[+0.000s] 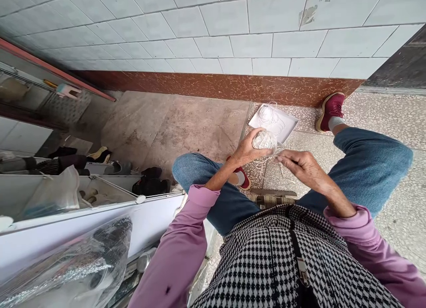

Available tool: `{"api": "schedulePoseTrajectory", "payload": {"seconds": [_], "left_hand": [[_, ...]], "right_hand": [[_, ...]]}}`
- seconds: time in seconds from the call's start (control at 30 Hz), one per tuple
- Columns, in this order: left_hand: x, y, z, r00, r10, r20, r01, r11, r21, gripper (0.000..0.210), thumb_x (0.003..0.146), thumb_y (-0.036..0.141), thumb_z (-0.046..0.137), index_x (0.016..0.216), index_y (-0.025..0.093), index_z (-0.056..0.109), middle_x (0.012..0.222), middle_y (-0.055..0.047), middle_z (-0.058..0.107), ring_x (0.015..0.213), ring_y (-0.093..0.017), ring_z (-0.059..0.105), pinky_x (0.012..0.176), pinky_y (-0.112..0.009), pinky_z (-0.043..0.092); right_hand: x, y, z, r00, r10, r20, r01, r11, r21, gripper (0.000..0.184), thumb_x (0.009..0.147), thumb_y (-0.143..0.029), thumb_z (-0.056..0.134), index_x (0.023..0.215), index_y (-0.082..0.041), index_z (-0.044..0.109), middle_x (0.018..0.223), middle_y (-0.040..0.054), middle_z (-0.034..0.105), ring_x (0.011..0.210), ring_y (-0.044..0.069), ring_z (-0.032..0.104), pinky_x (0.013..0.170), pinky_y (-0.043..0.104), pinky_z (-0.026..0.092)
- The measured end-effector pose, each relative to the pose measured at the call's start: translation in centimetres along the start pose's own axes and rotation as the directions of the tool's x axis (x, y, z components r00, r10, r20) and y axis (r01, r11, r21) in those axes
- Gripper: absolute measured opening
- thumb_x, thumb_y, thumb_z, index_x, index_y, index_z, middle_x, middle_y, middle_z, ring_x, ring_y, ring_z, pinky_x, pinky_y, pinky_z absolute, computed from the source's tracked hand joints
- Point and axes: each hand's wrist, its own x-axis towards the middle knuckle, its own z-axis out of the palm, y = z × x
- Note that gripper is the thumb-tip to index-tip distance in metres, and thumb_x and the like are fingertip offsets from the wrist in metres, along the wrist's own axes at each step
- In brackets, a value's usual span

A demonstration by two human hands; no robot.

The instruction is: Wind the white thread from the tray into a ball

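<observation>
In my left hand [250,149] is a ball of white yarn [264,140], with the fingers curved round its left side and underside. My right hand [301,166] is just to the right of the ball, thumb and fingertips pinched on a strand of the white yarn [282,168]. Part of that strand hangs loose below the fingers. Beyond my hands a shallow white tray [290,121] lies on the floor, with a loose heap of white yarn [267,115] in it.
A tiled wall [226,24] with a red-brown base stands ahead. On the left, a white shelf unit [159,215] holds shoes [151,181] and plastic bags [56,190]. My knees and red shoes [331,110] flank the tray area on the speckled floor [382,115].
</observation>
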Motion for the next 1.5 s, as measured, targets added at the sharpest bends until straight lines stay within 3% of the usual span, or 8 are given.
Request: {"api": "schedulePoseTrajectory", "payload": {"seconds": [0.2, 0.43, 0.57, 0.8, 1.07, 1.3, 1.4, 1.5], "left_hand": [[-0.5, 0.3, -0.3, 0.897, -0.016, 0.443, 0.099, 0.981, -0.164, 0.076, 0.074, 0.051, 0.09, 0.142, 0.024, 0.071, 0.133, -0.009, 0.075, 0.126, -0.034, 0.068, 0.11, -0.045, 0.051], [-1.7, 1.0, -0.5, 0.83, -0.127, 0.543, 0.327, 0.9, -0.289, 0.095, 0.081, 0.056, 0.086, 0.163, 0.026, 0.048, 0.1, -0.006, 0.075, 0.069, -0.017, 0.069, 0.07, -0.033, 0.057], [-1.7, 0.6, 0.0, 0.859, -0.167, 0.485, 0.325, 0.909, -0.263, 0.102, 0.079, 0.056, 0.088, 0.165, 0.023, 0.043, 0.102, -0.006, 0.074, 0.072, -0.017, 0.069, 0.067, -0.03, 0.054], [-0.6, 0.0, 1.4, 0.975, -0.099, 0.198, 0.113, 0.992, -0.057, 0.093, 0.064, 0.049, 0.097, 0.145, 0.019, 0.061, 0.141, -0.013, 0.068, 0.131, -0.034, 0.063, 0.112, -0.044, 0.05], [-1.3, 0.4, 0.8, 0.933, -0.069, 0.352, 0.185, 0.933, -0.307, 0.084, 0.057, 0.043, 0.097, 0.134, 0.022, 0.069, 0.134, -0.01, 0.073, 0.129, -0.035, 0.065, 0.109, -0.042, 0.05], [-0.4, -0.2, 1.3, 0.965, -0.203, 0.165, 0.262, 0.715, -0.649, 0.08, 0.06, 0.05, 0.093, 0.13, 0.019, 0.068, 0.128, -0.012, 0.077, 0.121, -0.034, 0.071, 0.103, -0.044, 0.055], [0.4, -0.5, 0.9, 0.974, -0.226, 0.029, 0.194, 0.755, -0.626, 0.081, 0.065, 0.054, 0.089, 0.133, 0.018, 0.064, 0.13, -0.013, 0.076, 0.122, -0.034, 0.071, 0.102, -0.045, 0.056], [0.5, -0.7, 0.6, 0.978, -0.181, -0.104, 0.127, 0.912, -0.389, 0.082, 0.063, 0.051, 0.09, 0.133, 0.017, 0.064, 0.131, -0.012, 0.074, 0.126, -0.034, 0.068, 0.108, -0.044, 0.053]], "right_hand": [[1.9, 0.9, -3.9, 0.995, -0.018, -0.094, 0.026, 0.996, 0.081, 0.052, 0.098, -0.069, 0.072, 0.078, -0.02, 0.072, 0.066, 0.0005, 0.057, 0.061, 0.014, 0.045, 0.059, 0.031, 0.035], [4.3, 3.8, 0.4, 0.97, 0.102, -0.219, 0.014, 0.881, 0.472, 0.058, 0.083, -0.074, 0.084, 0.071, -0.023, 0.06, 0.06, -0.0063, 0.041, 0.054, 0.01, 0.03, 0.051, 0.027, 0.024], [4.5, 4.5, 2.2, 0.934, 0.165, -0.317, -0.001, 0.888, 0.459, 0.056, 0.083, -0.072, 0.084, 0.073, -0.023, 0.059, 0.059, -0.0068, 0.04, 0.053, 0.01, 0.03, 0.049, 0.027, 0.023], [5.2, 4.8, 1.6, 0.965, 0.103, -0.242, 0.006, 0.912, 0.41, 0.057, 0.085, -0.071, 0.083, 0.072, -0.022, 0.058, 0.06, -0.0064, 0.04, 0.056, 0.01, 0.031, 0.052, 0.028, 0.025], [4.5, 7.0, 2.0, 0.958, 0.227, -0.177, -0.099, 0.836, 0.54, 0.062, 0.074, -0.078, 0.085, 0.072, -0.022, 0.059, 0.059, -0.0061, 0.044, 0.053, 0.01, 0.031, 0.05, 0.026, 0.025], [2.5, 6.6, 6.6, 0.927, 0.284, -0.245, -0.138, 0.866, 0.48, 0.068, 0.087, -0.089, 0.062, 0.07, -0.025, 0.048, 0.058, -0.0057, 0.036, 0.055, 0.012, 0.029, 0.051, 0.028, 0.026], [1.4, 4.8, 7.3, 0.965, 0.188, -0.18, -0.119, 0.933, 0.34, 0.064, 0.096, -0.084, 0.057, 0.075, -0.024, 0.055, 0.065, -0.0025, 0.044, 0.061, 0.015, 0.039, 0.057, 0.03, 0.033], [0.4, 3.0, 7.0, 0.991, 0.112, -0.074, -0.094, 0.973, 0.209, 0.06, 0.103, -0.077, 0.053, 0.078, -0.023, 0.06, 0.069, -0.0002, 0.052, 0.066, 0.018, 0.048, 0.064, 0.031, 0.039]]}}
